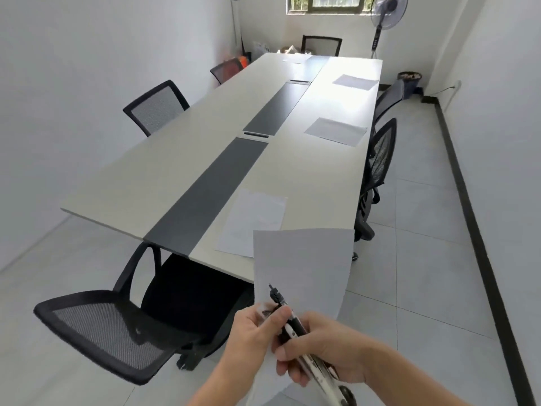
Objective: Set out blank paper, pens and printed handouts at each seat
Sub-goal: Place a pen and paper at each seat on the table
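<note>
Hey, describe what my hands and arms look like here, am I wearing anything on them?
Nothing worn that shows: the left hand and right hand are bare, no gloves, rings or watch visible. The left forearm and right forearm are bare too, with no sleeve reaching into the frame.

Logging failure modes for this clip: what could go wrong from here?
1. The right hand grips a bunch of pens while the left hand pinches the held sheet; picking one pen out could drop pens or crease it.
2. The wall-side chairs have no paper on the table in front of them; those seats may get skipped.
</note>
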`<state>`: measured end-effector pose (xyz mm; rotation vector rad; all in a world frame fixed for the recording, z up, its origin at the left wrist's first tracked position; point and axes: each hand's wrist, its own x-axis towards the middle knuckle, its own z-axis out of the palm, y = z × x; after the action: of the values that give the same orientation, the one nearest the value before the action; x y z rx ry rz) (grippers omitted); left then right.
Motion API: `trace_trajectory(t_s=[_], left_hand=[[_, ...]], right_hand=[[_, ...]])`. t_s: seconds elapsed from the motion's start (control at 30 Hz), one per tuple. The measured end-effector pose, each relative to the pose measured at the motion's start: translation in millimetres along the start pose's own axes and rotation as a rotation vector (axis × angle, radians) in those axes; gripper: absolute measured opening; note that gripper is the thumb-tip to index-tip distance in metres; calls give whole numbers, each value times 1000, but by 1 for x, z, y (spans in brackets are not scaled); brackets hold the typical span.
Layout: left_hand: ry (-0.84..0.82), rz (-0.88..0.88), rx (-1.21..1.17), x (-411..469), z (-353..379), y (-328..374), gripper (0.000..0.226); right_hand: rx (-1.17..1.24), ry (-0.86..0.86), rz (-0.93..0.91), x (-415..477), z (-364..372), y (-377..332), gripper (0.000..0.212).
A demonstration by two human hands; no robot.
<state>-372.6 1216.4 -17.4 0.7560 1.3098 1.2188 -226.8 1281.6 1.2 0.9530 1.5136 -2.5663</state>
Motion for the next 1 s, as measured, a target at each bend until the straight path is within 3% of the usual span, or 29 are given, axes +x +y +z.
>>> trace_trajectory(t_s=[0.07, 0.17, 0.27, 0.5, 0.7, 0.83, 1.0], left_hand=[[86, -12, -29, 31, 4, 6, 45], [215, 7, -68, 76, 10, 15, 46], [313, -18, -94, 114, 24, 26, 48], [484, -15, -310, 170, 34, 52, 31], [726, -102, -435, 214, -11, 37, 28], [730, -120, -352, 241, -42, 34, 29], [525, -146, -296, 274, -81, 48, 39]], right_hand=[[14, -9, 17, 15, -30, -14, 4], [-42, 30, 0, 33, -73, -38, 23], [-184, 68, -67, 49, -107, -65, 23], [-132, -142, 101, 97, -150, -118, 43], [-187, 96, 50, 144, -149, -127, 34], [-332, 194, 72, 176, -143, -141, 34], [-425, 335, 72, 216, -137, -160, 29]])
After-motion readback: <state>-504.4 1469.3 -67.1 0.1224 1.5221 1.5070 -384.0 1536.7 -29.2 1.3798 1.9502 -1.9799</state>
